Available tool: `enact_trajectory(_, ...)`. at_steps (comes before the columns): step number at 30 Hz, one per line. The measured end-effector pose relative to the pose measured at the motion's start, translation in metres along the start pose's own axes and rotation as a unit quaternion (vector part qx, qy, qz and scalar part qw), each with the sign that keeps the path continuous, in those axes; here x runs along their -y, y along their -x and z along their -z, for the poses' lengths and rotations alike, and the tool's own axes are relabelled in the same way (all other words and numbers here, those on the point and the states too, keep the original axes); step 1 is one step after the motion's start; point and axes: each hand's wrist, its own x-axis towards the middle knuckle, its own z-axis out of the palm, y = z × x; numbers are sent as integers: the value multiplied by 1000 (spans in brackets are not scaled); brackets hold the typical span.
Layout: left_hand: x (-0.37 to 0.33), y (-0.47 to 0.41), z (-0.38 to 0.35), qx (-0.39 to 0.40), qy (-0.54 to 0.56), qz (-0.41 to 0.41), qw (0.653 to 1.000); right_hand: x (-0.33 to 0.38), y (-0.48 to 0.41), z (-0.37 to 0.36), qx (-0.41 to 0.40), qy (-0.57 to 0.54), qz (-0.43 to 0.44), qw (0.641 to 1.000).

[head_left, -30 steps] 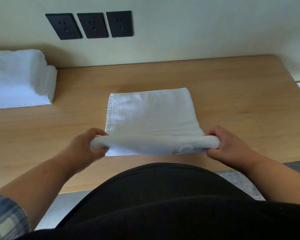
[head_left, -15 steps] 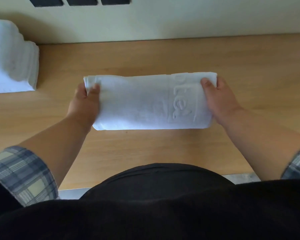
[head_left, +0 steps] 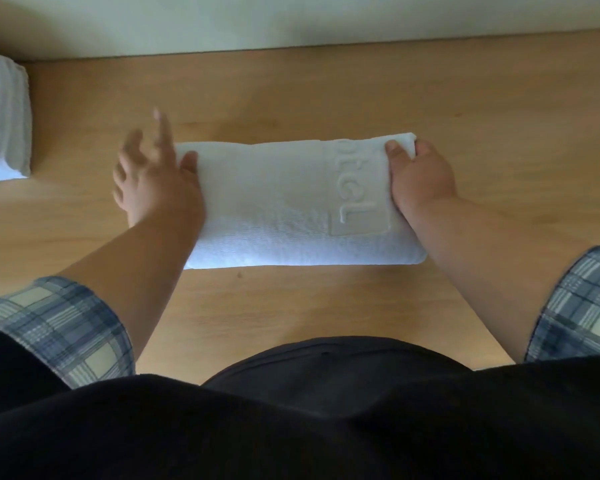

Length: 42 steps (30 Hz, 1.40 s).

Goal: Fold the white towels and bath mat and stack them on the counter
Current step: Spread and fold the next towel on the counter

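Note:
A white bath mat (head_left: 274, 202) with raised lettering lies folded into a long band across the middle of the wooden counter (head_left: 326, 98). My left hand (head_left: 153, 178) is at its left end with the fingers spread and lifted; only the thumb touches the cloth. My right hand (head_left: 420, 178) grips the far right corner of the bath mat, thumb on top and fingers curled round the edge. A stack of folded white towels (head_left: 2, 119) stands at the far left of the counter, partly cut off by the frame.
A pale wall (head_left: 291, 22) runs along the back of the counter. The counter's front edge is close to my body. Bare wood lies right of the bath mat and between it and the towel stack.
The near edge of the bath mat was lifted and folded over to the far edge. Since then my left hand has let go and spread its fingers; the right hand keeps its grip.

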Motion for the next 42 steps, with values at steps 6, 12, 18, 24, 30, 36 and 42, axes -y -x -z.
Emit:
enact_trajectory(6, -54, 37, -23, 190, -131, -385, 894, 9, 7, 0, 1, 52, -17, 998)
enact_trajectory(12, -53, 25, -41, 169, -163, -381, 894, 40, 55, -17, -56, 175, 310, 933)
enact_trajectory(18, -50, 22, -44, 161, -157, -383, 896, 31, 57, -40, 88, 396, 291, 866)
enact_trajectory(24, -23, -19, -35, 166, -176, -310, 919, 29, 52, -49, 59, 441, 297, 845)
enact_trajectory(30, -21, -26, -42, 160, -173, -332, 913, 28, 50, -55, 45, 443, 286, 848)
enact_trajectory(36, -18, -29, -43, 153, -168, -351, 908, 28, 50, -58, 35, 436, 284, 853)
enact_trajectory(42, -19, -27, -41, 138, -181, -351, 908, 25, 50, -59, 29, 429, 290, 855)
